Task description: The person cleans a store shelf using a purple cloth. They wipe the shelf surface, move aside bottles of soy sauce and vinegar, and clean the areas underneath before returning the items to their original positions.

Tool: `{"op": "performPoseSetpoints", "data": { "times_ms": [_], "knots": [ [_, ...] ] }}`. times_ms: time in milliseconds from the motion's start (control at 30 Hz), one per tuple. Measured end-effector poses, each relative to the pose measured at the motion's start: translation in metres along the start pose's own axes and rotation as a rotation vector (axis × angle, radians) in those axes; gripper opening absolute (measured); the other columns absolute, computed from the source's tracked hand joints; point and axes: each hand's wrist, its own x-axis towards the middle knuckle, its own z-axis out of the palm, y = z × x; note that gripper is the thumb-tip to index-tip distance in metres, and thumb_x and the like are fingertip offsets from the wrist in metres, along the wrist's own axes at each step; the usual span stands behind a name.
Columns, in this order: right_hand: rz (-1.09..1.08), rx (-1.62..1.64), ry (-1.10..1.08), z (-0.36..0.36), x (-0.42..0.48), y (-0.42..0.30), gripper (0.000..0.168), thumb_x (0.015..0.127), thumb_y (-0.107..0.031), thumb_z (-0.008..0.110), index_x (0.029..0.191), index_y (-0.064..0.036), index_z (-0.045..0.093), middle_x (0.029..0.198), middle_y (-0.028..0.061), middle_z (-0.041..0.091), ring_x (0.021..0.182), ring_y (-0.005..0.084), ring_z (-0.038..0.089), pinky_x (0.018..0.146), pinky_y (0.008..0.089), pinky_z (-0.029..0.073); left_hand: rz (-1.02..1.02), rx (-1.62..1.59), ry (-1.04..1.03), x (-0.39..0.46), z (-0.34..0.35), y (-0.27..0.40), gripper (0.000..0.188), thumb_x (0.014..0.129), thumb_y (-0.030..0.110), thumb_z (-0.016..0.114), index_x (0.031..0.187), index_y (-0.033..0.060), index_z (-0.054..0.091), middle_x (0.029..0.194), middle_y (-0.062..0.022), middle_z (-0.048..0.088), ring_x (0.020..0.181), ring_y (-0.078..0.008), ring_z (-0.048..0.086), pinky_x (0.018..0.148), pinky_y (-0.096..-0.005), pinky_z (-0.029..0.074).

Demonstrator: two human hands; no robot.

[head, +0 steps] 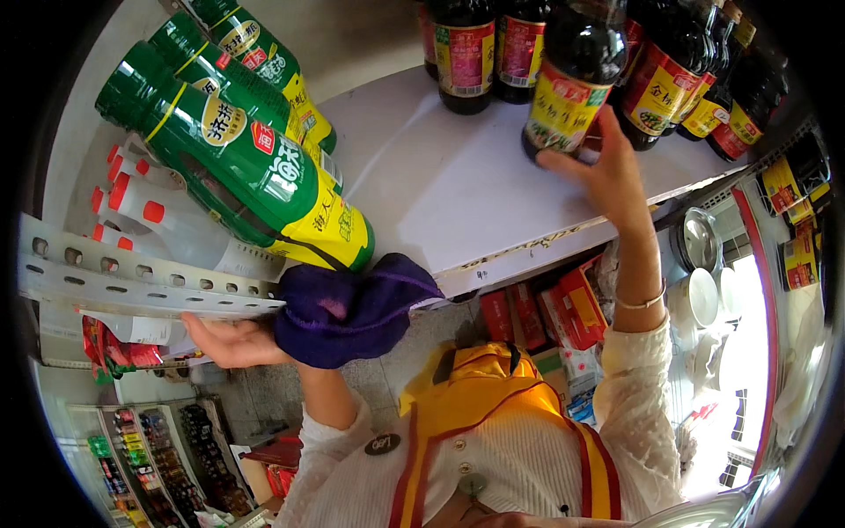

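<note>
My right hand (597,175) grips the lower part of a dark glass sauce bottle (569,99) with a yellow and red label. Its base is at the white shelf board (422,191); whether it touches cannot be told. At the left, my left hand (231,340) has its fingers stretched out beside a perforated metal shelf upright (152,274). A dark purple cloth (350,317) lies over that wrist and hides the thumb, so its grip is unclear. Just above the cloth, large green plastic squeeze bottles (264,165) with yellow lower labels stand in a row.
More dark sauce bottles (673,79) crowd the shelf's far right. White jugs with red caps (155,211) stand beyond the upright. Below the shelf edge are red cartons (571,307) on the floor. Glass lids (696,241) and white bowls (696,297) fill a rack at right.
</note>
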Motion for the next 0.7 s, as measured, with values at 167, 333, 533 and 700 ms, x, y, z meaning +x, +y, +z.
{"op": "performPoseSetpoints", "data": {
  "times_ms": [167, 333, 533, 700],
  "knots": [
    [-0.121, -0.154, -0.134, 0.040, -0.019, -0.030, 0.067, 0.063, -0.028, 0.082, 0.115, -0.002, 0.050, 0.099, 0.0157, 0.058, 0.088, 0.0308, 0.058, 0.077, 0.0382, 0.049, -0.114, -0.121, 0.002, -0.002, 0.001, 0.007, 0.041, 0.093, 0.026, 0.052, 0.126, 0.0033, 0.043, 0.130, -0.0183, 0.043, 0.117, -0.0308, 0.048, 0.098, -0.0461, 0.046],
    [-0.318, -0.230, -0.181, 0.081, -0.023, -0.055, 0.065, 0.061, -0.029, 0.083, 0.108, 0.000, 0.049, 0.098, 0.0180, 0.054, 0.093, 0.0361, 0.055, 0.081, 0.0420, 0.047, 0.143, 0.007, -0.066, -0.008, -0.005, -0.011, 0.037, 0.089, 0.021, 0.058, 0.120, 0.0057, 0.045, 0.125, -0.0180, 0.046, 0.113, -0.0317, 0.050, 0.095, -0.0483, 0.048],
    [-0.282, -0.280, -0.082, 0.104, -0.028, -0.059, 0.073, 0.058, -0.032, 0.084, 0.109, 0.002, 0.046, 0.101, 0.0195, 0.052, 0.095, 0.0373, 0.055, 0.081, 0.0420, 0.048, -0.020, -0.134, 0.022, -0.004, -0.010, -0.017, 0.035, 0.089, 0.014, 0.055, 0.121, 0.0042, 0.047, 0.120, -0.0209, 0.050, 0.108, -0.0318, 0.054, 0.090, -0.0466, 0.051],
    [-0.310, -0.163, -0.179, 0.096, -0.029, -0.051, 0.079, 0.061, -0.036, 0.084, 0.116, 0.002, 0.043, 0.107, 0.0199, 0.051, 0.100, 0.0383, 0.054, 0.083, 0.0406, 0.048, 0.040, -0.080, -0.033, -0.004, -0.017, -0.025, 0.039, 0.087, 0.016, 0.058, 0.122, 0.0040, 0.045, 0.121, -0.0212, 0.050, 0.109, -0.0329, 0.054, 0.090, -0.0479, 0.051]
  ]
}}
